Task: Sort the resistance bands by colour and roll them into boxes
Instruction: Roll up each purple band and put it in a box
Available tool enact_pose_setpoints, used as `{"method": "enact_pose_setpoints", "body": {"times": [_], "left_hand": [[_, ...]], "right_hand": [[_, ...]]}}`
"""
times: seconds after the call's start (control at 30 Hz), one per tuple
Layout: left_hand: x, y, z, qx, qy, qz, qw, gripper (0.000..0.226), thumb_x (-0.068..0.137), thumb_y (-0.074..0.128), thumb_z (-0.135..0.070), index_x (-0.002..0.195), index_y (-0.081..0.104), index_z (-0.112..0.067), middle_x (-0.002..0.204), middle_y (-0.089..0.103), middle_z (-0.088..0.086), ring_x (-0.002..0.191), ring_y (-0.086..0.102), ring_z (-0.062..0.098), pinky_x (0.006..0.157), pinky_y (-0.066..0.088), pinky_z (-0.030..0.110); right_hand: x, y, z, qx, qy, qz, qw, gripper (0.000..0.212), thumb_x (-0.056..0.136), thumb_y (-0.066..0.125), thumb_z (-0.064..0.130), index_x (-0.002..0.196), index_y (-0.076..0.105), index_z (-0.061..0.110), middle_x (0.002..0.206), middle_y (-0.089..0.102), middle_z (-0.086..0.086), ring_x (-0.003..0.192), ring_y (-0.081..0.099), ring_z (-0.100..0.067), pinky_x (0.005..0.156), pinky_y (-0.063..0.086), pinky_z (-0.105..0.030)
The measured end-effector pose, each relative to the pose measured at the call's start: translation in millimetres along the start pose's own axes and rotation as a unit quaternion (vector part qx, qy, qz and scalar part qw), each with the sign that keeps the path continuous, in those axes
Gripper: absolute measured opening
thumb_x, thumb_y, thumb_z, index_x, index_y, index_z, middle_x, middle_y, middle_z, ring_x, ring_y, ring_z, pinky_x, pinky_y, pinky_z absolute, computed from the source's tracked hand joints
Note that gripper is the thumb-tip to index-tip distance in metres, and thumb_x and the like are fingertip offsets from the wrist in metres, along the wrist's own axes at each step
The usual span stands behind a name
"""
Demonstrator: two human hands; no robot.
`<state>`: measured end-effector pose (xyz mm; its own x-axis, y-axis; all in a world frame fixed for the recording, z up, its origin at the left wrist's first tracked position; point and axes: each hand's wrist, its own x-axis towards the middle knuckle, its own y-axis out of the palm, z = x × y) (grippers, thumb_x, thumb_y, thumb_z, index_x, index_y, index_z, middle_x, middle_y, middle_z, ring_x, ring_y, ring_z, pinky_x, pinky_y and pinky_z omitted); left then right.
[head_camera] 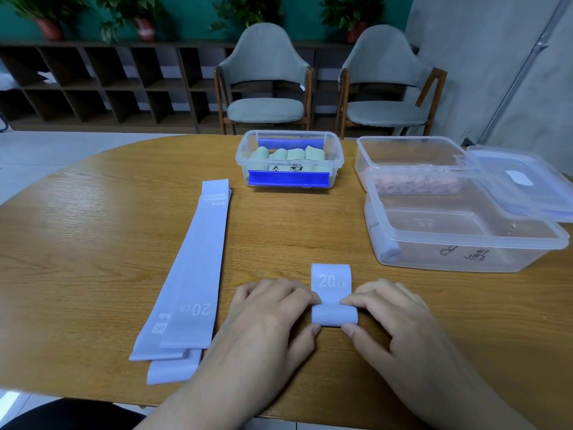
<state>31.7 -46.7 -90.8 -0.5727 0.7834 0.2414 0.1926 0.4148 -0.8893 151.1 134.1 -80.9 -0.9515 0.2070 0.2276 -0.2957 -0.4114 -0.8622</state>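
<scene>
Room behind the wooden worktop (93, 212)
Two grey chairs (263, 79) at top centre, dark shelf (93, 85) upper left, green wall (192, 17) with plants (136, 13).

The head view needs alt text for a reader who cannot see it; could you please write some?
Both hands, left hand and right hand, pinch a nearly rolled lilac band on a wooden table. Flat lilac bands lie left; clear boxes stand beyond.

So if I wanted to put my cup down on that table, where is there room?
Bare wood lies left of the flat purple bands, and between them, the green-roll box and the clear boxes. It is crowded on the right, where boxes and a lid overlap, and at the front, where both hands roll a band.
</scene>
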Motion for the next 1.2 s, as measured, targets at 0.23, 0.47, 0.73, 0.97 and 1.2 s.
{"method": "enact_pose_setpoints", "body": {"times": [0.23, 0.47, 0.73, 0.97, 1.2], "left_hand": [[-0.8, 1.0, -0.1, -0.004, -0.001, -0.01, 1.0, 0.03, 0.092, 0.045, -0.051, 0.116, 0.059, -0.039, 0.119, 0.055, -0.027, 0.117, 0.049, -0.002, 0.1, 0.034, 0.029], [0.2, 1.0, 0.7, -0.001, 0.002, -0.002, 1.0, 0.032, 0.092, 0.043, -0.053, 0.117, 0.059, -0.04, 0.12, 0.053, -0.027, 0.118, 0.047, -0.003, 0.102, 0.032, 0.03], [-0.9, 1.9, 1.1, -0.006, 0.0, -0.006, 1.0, 0.033, 0.09, 0.048, -0.053, 0.118, 0.058, -0.04, 0.119, 0.053, -0.028, 0.118, 0.047, -0.004, 0.103, 0.029, 0.029], [-0.9, 2.3, 1.1, -0.004, 0.003, -0.008, 1.0, 0.029, 0.092, 0.047, -0.052, 0.116, 0.06, -0.041, 0.119, 0.053, -0.027, 0.119, 0.047, -0.003, 0.103, 0.031, 0.031], [-0.7, 2.5, 0.7, -0.001, 0.006, -0.007, 1.0, 0.028, 0.091, 0.049, -0.051, 0.116, 0.055, -0.041, 0.118, 0.052, -0.027, 0.118, 0.047, -0.003, 0.103, 0.03, 0.03]], "right_hand": [[0.0, 0.6, -3.3, 0.001, -0.004, 0.017, 1.0, 0.02, 0.089, 0.065, 0.042, 0.108, 0.06, 0.039, 0.109, 0.048, 0.03, 0.105, 0.047, 0.001, 0.092, 0.034, -0.023], [-0.4, 1.9, -3.0, 0.002, -0.003, 0.006, 1.0, 0.024, 0.086, 0.057, 0.048, 0.107, 0.063, 0.038, 0.107, 0.049, 0.029, 0.103, 0.047, 0.003, 0.089, 0.037, -0.023], [-0.8, 1.9, -4.1, -0.003, -0.008, 0.0, 1.0, 0.024, 0.087, 0.052, 0.051, 0.107, 0.061, 0.041, 0.105, 0.047, 0.03, 0.103, 0.046, 0.004, 0.086, 0.038, -0.021], [0.3, 2.3, -4.4, -0.002, -0.006, 0.008, 1.0, 0.028, 0.082, 0.058, 0.05, 0.108, 0.061, 0.04, 0.106, 0.049, 0.029, 0.102, 0.047, 0.002, 0.089, 0.037, -0.024], [0.1, 2.9, -4.3, -0.001, -0.009, -0.003, 1.0, 0.024, 0.088, 0.048, 0.054, 0.105, 0.06, 0.042, 0.102, 0.048, 0.026, 0.098, 0.048, 0.0, 0.085, 0.04, -0.024]]}}
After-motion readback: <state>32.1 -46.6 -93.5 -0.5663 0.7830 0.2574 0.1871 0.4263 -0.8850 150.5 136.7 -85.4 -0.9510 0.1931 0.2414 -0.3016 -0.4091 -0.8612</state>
